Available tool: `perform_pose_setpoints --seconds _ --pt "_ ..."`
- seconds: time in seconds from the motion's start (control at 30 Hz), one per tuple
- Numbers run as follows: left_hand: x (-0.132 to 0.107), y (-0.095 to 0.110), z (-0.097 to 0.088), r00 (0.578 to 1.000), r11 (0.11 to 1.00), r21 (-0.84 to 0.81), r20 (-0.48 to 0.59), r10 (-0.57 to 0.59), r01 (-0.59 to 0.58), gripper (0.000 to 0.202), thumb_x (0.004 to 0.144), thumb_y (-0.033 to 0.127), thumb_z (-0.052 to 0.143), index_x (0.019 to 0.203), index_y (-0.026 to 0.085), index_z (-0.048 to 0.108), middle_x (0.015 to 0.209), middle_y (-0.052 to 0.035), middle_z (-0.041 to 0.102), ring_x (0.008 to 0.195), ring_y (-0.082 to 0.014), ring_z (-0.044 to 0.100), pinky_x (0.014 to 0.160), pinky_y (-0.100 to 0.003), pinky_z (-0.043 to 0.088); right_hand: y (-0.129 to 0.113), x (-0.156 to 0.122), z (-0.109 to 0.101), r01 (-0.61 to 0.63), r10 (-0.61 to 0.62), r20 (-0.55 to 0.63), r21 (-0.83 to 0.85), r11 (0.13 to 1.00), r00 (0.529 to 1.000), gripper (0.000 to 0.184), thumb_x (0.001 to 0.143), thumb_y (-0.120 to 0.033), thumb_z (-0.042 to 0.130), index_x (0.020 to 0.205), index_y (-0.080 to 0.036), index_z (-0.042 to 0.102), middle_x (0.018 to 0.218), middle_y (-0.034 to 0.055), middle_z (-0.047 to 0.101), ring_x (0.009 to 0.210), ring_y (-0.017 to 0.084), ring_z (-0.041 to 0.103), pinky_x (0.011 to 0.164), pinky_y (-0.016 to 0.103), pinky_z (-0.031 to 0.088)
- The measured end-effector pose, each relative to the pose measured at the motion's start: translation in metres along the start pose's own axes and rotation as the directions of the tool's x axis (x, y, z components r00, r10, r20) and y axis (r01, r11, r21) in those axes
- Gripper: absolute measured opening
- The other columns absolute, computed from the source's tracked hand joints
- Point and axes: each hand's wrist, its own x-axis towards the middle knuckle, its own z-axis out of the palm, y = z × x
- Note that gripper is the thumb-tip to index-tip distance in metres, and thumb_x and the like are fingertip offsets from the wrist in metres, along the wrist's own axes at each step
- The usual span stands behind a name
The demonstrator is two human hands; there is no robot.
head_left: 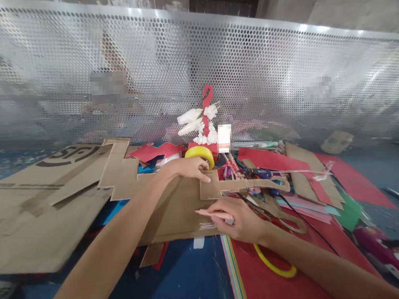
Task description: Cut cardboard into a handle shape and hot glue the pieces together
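Observation:
My left hand [194,168] presses on a brown cardboard cutout [211,190], thumb and fingers apart, right beside a yellow tape roll [197,152]. The cutout has a stepped body and a long arm ending in a hooked loop; it lies over a larger cardboard sheet [176,213]. Just below the cutout, my right hand [235,219] is closed around a slim pink pen-like stick [207,213], its pointed end facing left over the sheet. Pale marks show on the sheet near that hand.
A large cardboard piece [29,221] covers the left side. Red sheets [270,159], a glue gun [259,172] and assorted tools clutter the right. A yellow ring [276,270] lies near my right forearm. A red stand with white flowers [206,118] rises before a perforated metal panel [148,58].

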Motion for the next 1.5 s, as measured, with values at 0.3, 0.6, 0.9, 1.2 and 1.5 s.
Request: perform_pose_setpoints --seconds 0.3,0.6,0.9,1.2,1.5 --pt "-0.0011 0.0023 -0.0007 1.0 1.0 -0.008 0.0 -0.011 0.011 0.052 0.077 0.059 0.066 0.107 0.016 0.066 0.108 -0.0053 0.067 0.092 -0.0206 0.061 0.075 -0.028 0.04 -0.0007 -0.0015 0.0011 -0.022 0.022 -0.016 -0.026 0.999 1.0 0.015 0.09 -0.015 0.055 0.1 -0.018 0.066 0.076 0.0011 0.066 0.067 0.013 0.059 0.066 0.025 0.045" --pt "-0.0007 -0.0009 -0.0003 1.0 1.0 -0.009 0.001 -0.012 0.012 0.056 0.078 0.06 0.065 0.112 0.015 0.066 0.112 -0.0072 0.068 0.096 -0.0227 0.062 0.076 -0.029 0.041 -0.0032 -0.0003 -0.0002 -0.021 0.021 -0.013 0.029 0.999 1.0 0.013 0.086 -0.013 0.058 0.092 -0.019 0.067 0.078 0.0016 0.071 0.066 0.013 0.062 0.066 0.023 0.045" --pt "0.0015 -0.0017 0.0009 1.0 1.0 -0.011 -0.008 0.005 -0.005 0.051 0.078 0.058 0.067 0.107 0.015 0.066 0.107 -0.0065 0.067 0.094 -0.0216 0.061 0.074 -0.028 0.04 -0.0034 -0.0016 0.0003 -0.038 0.035 0.05 0.059 0.998 0.998 0.011 0.082 -0.014 0.061 0.088 -0.019 0.069 0.075 0.0008 0.072 0.065 0.012 0.062 0.065 0.023 0.045" --pt "0.0009 -0.0007 0.0008 1.0 1.0 -0.013 -0.015 0.01 -0.01 0.051 0.078 0.058 0.066 0.106 0.016 0.067 0.106 -0.0068 0.068 0.093 -0.0229 0.061 0.075 -0.03 0.039 -0.0015 -0.0033 0.002 -0.063 0.058 0.085 0.058 0.996 0.995 0.012 0.08 -0.015 0.061 0.088 -0.019 0.07 0.074 0.0011 0.072 0.063 0.013 0.063 0.062 0.023 0.045" --pt "0.0009 -0.001 0.0007 1.0 1.0 0.004 -0.01 0.011 -0.011 0.046 0.078 0.055 0.066 0.103 0.016 0.067 0.102 -0.0054 0.066 0.088 -0.0202 0.059 0.071 -0.028 0.038 -0.0033 -0.0041 0.0006 -0.05 0.045 0.08 0.055 0.997 0.996 0.013 0.082 -0.015 0.06 0.089 -0.02 0.069 0.076 0.0012 0.073 0.066 0.013 0.064 0.064 0.024 0.046"
